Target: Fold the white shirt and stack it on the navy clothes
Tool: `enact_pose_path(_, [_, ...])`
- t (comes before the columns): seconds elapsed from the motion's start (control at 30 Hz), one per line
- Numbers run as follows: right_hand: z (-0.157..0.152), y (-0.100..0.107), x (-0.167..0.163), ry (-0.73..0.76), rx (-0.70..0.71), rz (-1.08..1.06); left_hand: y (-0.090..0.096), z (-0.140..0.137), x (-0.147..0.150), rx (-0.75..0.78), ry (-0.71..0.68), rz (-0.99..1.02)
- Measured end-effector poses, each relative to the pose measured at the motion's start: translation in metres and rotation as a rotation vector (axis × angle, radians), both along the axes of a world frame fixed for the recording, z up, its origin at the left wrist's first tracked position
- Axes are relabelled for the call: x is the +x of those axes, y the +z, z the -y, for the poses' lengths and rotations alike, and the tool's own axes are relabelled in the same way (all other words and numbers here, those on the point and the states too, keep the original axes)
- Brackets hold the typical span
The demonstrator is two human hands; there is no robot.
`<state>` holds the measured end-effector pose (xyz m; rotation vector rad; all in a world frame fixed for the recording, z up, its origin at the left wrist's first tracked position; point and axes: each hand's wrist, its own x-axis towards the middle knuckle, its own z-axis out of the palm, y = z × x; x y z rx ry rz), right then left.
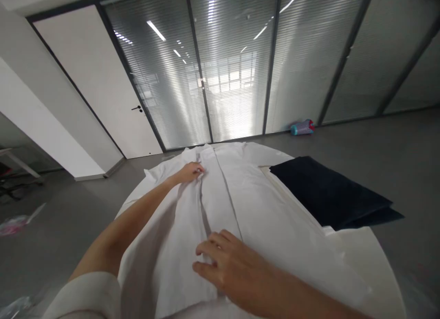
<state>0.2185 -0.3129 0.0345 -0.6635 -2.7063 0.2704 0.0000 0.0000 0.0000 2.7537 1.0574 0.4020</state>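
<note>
A white button-front shirt (261, 195) lies spread flat along a round white table (374, 255), collar at the far end. My left hand (189, 172) reaches far out and pinches the shirt's left front edge near the collar. My right hand (230, 264) rests flat on the shirt close to me, fingers pointing left and pressing the cloth beside the open front placket (206, 204). A long fold runs down the shirt between the two hands.
A folded dark navy garment (330, 193) lies on the table's right side, partly over the edge. Grey floor surrounds the table. A white door (103, 90) and glass walls with blinds stand behind. A small colourful object (302, 127) lies on the floor by the glass.
</note>
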Motion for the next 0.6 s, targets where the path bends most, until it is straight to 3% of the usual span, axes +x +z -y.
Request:
enact_pose_path(0.23, [-0.002,-0.022,0.002,-0.035,0.014,0.031,0.01,0.003,0.0,-0.043,-0.078,0.022])
enact_pose_path(0.43, [-0.005,-0.024,0.003,-0.047,-0.008,0.01,0.012,0.002,-0.005,-0.012,-0.076,0.065])
enact_pose_path(0.6, [-0.007,-0.027,0.003,-0.037,-0.003,-0.018,0.018,0.004,-0.013,-0.07,-0.097,-0.056])
